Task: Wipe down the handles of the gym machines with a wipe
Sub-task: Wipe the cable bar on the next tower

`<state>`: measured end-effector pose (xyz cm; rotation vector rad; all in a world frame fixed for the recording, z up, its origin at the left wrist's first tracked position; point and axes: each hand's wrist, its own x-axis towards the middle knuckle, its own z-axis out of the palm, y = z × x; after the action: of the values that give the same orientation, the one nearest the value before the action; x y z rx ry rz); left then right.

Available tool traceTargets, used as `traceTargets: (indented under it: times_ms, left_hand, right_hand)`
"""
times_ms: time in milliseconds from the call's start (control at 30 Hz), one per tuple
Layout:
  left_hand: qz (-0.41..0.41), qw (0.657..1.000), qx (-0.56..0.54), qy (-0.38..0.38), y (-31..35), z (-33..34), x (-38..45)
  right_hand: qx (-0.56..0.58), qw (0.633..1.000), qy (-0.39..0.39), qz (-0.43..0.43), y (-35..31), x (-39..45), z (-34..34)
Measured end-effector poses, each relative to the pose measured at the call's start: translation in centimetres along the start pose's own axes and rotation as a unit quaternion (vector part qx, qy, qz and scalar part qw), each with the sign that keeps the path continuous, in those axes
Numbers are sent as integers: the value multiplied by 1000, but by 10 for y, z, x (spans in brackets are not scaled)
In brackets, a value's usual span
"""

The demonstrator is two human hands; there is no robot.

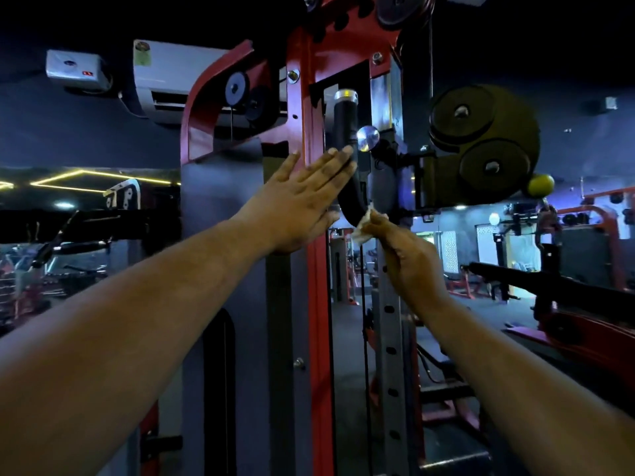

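Dim gym, yellow ceiling strip lights [82,176]

A single head-worn wide-angle camera gives the only view, so no second view overlaps it. It faces forward and somewhat upward at a red machine upright [314,255] filling the centre of the frame from close range, within arm's reach. Both forearms enter from the lower corners and converge at mid-frame, the left hand [298,201] and right hand [409,259] near a black handle [345,139]. Straight lines bow toward the frame edges. The gym floor recedes at right.
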<state>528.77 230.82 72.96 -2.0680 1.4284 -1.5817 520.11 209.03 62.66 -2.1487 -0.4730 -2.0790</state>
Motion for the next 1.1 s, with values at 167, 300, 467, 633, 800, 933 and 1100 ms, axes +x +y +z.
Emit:
traceTargets:
  times_ms: [167,300,467,633,800,933,1100]
  left_hand:
    - [33,999,30,19,15,16,-9]
    - [6,1000,-19,22,35,32,-21]
    - [7,995,-96,-29,72,55,-58]
    - [-21,952,-276,-131,154,98,-124]
    - [-8,892,-396,-216,253,136,-194]
    - [16,851,-444,-282,330,149,-237]
    - [56,800,-489,-344,431,133,-267]
  right_hand:
    - [34,988,47,145,-13,16,8]
    - [31,968,2,248,-20,2,12]
    - [-43,961,-11,274,-23,-55,6]
    - [-117,931,-130,321,-53,-163,-16]
    - [-182,849,-255,426,-95,-282,-61]
    - [-224,786,-304,490,-128,-348,-119]
    - [-249,703,-328,580,-155,-424,-199]
